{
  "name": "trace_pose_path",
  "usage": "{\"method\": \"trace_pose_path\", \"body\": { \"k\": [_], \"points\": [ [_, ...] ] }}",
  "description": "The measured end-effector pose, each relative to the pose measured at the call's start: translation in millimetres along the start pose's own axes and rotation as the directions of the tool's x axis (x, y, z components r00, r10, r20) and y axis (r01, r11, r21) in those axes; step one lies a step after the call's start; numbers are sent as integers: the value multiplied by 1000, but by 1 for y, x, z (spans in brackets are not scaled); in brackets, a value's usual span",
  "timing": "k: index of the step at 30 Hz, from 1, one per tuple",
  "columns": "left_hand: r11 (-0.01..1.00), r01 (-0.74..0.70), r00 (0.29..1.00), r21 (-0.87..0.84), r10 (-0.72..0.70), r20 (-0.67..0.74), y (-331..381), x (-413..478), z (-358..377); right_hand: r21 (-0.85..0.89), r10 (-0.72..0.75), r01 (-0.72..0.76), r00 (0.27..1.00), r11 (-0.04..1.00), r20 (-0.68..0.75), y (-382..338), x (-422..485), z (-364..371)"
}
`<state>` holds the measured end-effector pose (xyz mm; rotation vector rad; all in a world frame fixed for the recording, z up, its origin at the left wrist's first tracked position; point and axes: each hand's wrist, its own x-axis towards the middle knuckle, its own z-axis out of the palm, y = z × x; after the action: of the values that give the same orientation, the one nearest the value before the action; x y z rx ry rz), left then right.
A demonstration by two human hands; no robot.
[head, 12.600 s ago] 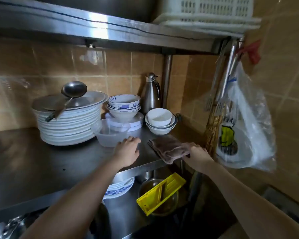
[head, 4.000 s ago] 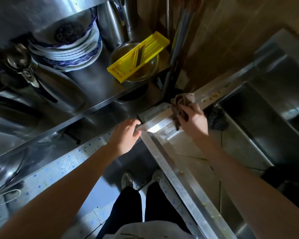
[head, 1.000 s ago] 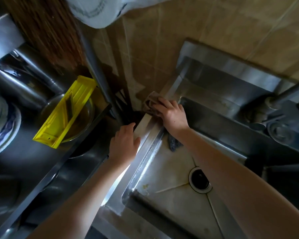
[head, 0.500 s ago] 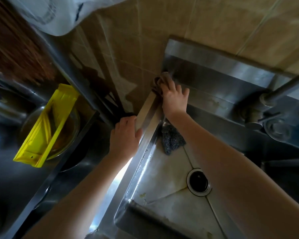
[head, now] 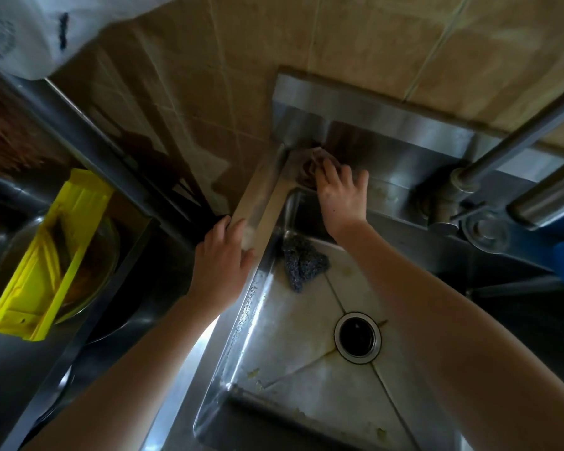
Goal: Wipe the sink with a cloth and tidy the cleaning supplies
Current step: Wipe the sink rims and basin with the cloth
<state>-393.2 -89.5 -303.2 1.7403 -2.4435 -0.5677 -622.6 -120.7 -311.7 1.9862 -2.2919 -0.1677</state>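
Our right hand (head: 341, 196), fingers (head: 345, 174) spread, presses the cloth (head: 310, 164) into the far-left corner of the sink (head: 261, 196); the far rim (head: 391, 190) runs rightward.

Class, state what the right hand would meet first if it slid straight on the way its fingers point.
Probably the sink's upright steel back wall, just beyond the brown cloth the right hand presses.

The wall of big tan square tiles (head: 355, 43) looks dim and a bit shiny. Low on the left is a dark grey metal shelf (head: 13, 369). A long yellow plastic slicer (head: 46, 258) lies across a round bowl (head: 103, 268) there. A white plastic bag (head: 23, 30) hangs above. Shiny steel pipes (head: 515, 138) cross on the right.
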Motion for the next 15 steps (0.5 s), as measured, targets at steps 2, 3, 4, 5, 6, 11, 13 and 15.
{"method": "trace_pose_path", "body": {
  "k": [2, 3, 4, 5, 6, 11, 13, 15],
  "points": [
    [1000, 3, 1000, -10, -4, -13, 1, 0, 0, -33, -21, 21, 1000, 999, 5, 18, -6, 0],
    [1000, 6, 1000, -18, -6, -20, 2, 0, 0, -44, -18, 19, 1000, 999, 6, 28, -10, 0],
    [1000, 8, 1000, -29, -9, -24, 3, -1, 0, -51, -5, 5, 1000, 999, 12, 39, -14, 0],
    [999, 9, 1000, -42, -10, -26, 4, -1, -1, -57, 15, -14, 1000, 998, 26, 49, -19, 1],
    [998, 8, 999, -57, -10, -31, 5, -2, -1, -61, 37, -35, 998, 998, 42, 58, -24, 2],
    [996, -4, 999, -89, 0, -42, 7, -7, -5, 55, 195, -200, 978, 978, 75, 77, -49, 8],
    [997, -8, 999, -82, 5, -39, 7, -7, -6, 144, 238, -247, 968, 958, 77, 79, -55, 9],
    [997, -13, 999, -78, 10, -36, 5, -7, -7, 216, 257, -268, 963, 939, 77, 77, -56, 8]
  ]
}}
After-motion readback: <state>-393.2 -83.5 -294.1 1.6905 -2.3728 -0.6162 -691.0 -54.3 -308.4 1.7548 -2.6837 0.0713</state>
